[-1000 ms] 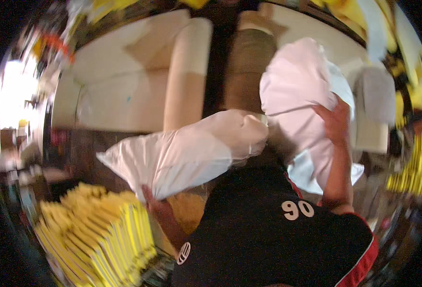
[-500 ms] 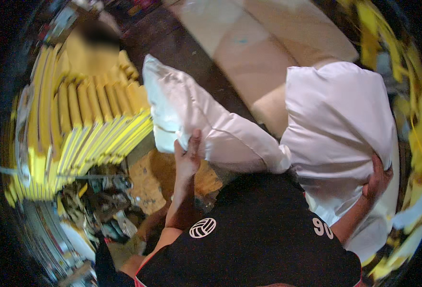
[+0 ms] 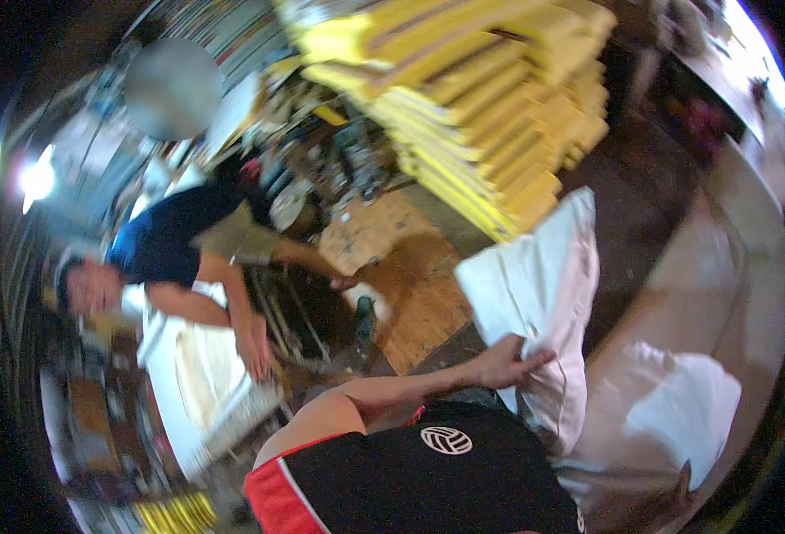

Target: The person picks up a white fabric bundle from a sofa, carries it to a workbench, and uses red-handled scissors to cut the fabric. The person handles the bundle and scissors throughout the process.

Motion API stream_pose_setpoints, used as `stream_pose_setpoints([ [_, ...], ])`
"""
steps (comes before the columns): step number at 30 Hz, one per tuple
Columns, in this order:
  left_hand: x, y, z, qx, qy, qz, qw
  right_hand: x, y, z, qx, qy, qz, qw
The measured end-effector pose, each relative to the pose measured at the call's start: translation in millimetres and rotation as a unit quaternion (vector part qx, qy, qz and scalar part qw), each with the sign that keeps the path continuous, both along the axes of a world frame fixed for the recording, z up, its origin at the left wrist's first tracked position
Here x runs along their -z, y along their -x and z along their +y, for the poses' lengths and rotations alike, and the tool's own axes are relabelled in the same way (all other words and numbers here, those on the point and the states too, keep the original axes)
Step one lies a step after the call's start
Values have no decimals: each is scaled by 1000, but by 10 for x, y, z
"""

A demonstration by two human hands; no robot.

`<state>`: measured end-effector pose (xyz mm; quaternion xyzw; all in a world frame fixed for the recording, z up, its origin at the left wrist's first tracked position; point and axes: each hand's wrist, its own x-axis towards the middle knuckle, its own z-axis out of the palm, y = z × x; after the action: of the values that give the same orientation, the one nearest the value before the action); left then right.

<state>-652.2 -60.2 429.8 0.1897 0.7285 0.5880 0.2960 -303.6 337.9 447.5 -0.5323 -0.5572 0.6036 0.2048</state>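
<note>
My left hand [image 3: 510, 360] grips the edge of a glossy white cushion [image 3: 544, 289], fingers over its face; the cushion stands upright in front of my body. To the right is a second white cushion [image 3: 691, 409], smeared by motion. At its lower edge my right hand [image 3: 680, 497] shows dark and blurred, apparently closed on the fabric. Whether the two white pieces are joined cannot be made out. Behind the right-hand cushion lies a long beige padded surface [image 3: 668, 298].
A tall stack of yellow foam-like slabs [image 3: 490, 116] rises ahead. A co-worker in a dark blue shirt [image 3: 174, 236] leans over at the left, one hand resting near a white panel [image 3: 174, 392]. A wooden board [image 3: 410, 285] lies on the floor between us, beside piled clutter [image 3: 321, 169].
My view has swung left, bringing the co-worker into sight and shifting the yellow stack to the right. The white cushions and both my hands now appear farther right and lower.
</note>
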Motion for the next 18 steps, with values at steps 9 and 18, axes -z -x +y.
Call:
stream_pose_setpoints([
  [9, 44, -168, 355, 28, -22, 81, 996, 798, 2617, -145, -309, -149, -167, 924],
  [18, 261, 352, 606, 37, 13, 103, 994, 1090, 3364, 128, -391, -174, -237, 872],
])
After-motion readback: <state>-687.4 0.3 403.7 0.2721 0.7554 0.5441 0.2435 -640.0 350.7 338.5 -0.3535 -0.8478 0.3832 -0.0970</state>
